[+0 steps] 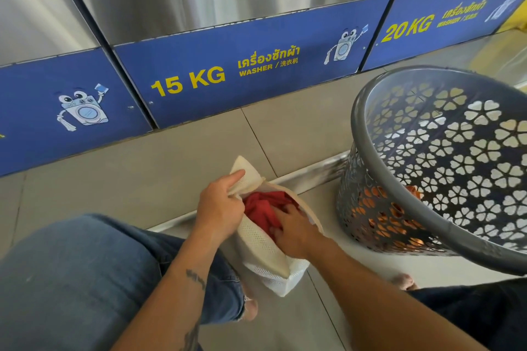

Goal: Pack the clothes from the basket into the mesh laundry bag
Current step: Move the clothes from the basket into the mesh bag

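A white mesh laundry bag (262,248) lies on the floor between my knees, its mouth open. My left hand (219,202) pinches the bag's upper rim and holds it up. My right hand (293,231) is pushed into the mouth, fingers pressed on a red garment (262,205) that sits inside the bag. To the right stands a grey plastic basket (399,239) with flower-shaped holes, tilted toward me. Orange cloth (382,225) shows through the holes near its bottom.
A row of steel washers with blue panels, marked 15 KG (188,82) and 20 KG (407,28), stands close ahead. A metal floor strip (308,177) runs behind the bag. My jeans-clad knees fill the lower left and lower right corners.
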The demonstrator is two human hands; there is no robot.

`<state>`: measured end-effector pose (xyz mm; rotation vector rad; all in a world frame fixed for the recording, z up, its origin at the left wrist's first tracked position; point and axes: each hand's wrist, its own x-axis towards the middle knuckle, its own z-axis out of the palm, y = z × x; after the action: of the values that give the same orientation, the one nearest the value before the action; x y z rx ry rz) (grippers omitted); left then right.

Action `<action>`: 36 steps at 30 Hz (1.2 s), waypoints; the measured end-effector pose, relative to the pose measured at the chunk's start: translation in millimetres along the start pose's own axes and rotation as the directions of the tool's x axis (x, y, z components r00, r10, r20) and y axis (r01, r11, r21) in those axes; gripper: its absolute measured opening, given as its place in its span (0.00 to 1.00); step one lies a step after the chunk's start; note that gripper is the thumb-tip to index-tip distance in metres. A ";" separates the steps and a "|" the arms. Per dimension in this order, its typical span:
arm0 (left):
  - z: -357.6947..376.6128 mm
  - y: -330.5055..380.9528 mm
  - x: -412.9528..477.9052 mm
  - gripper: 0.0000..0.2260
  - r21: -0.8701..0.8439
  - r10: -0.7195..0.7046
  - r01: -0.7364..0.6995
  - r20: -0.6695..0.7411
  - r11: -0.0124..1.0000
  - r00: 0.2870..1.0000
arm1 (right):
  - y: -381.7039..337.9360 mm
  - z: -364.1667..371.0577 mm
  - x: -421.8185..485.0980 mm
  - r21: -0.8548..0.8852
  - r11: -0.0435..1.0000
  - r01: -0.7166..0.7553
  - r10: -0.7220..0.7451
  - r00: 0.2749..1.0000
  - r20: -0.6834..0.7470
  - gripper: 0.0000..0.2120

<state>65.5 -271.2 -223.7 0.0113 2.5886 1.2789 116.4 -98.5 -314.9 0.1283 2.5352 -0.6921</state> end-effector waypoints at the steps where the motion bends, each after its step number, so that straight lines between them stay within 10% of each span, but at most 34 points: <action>1: 1.3 0.6 0.2 0.27 0.018 0.011 -0.011 0.002 1.000 1.000 | 0.8 -6.7 -1.6 -0.005 1.000 -0.019 0.019 1.000 0.020 0.30; 16: 30.6 3.0 -16.1 0.25 0.206 0.165 -0.176 0.069 0.963 0.984 | -22.7 -105.9 -83.6 0.009 0.995 0.099 -0.099 0.994 -0.049 0.36; 24: 35.2 9.0 -18.5 0.26 0.222 0.169 -0.187 0.095 0.957 0.981 | -14.8 -215.6 -135.3 -0.050 0.956 0.288 -0.280 0.853 -0.441 0.30; 28: 44.5 14.2 -15.8 0.25 0.215 0.178 -0.185 0.049 0.959 0.983 | 41.6 -245.3 -119.7 -0.066 0.990 0.123 -0.139 0.857 -0.496 0.29; 36: 80.5 35.9 0.3 0.25 0.204 0.157 -0.155 0.008 0.967 0.988 | 142.8 -222.0 -56.4 -0.275 0.910 -0.310 0.291 0.951 -0.109 0.37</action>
<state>79.9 -186.3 -242.5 0.2534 2.7613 1.0550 97.1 138.1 -186.4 0.4357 2.5677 -0.1948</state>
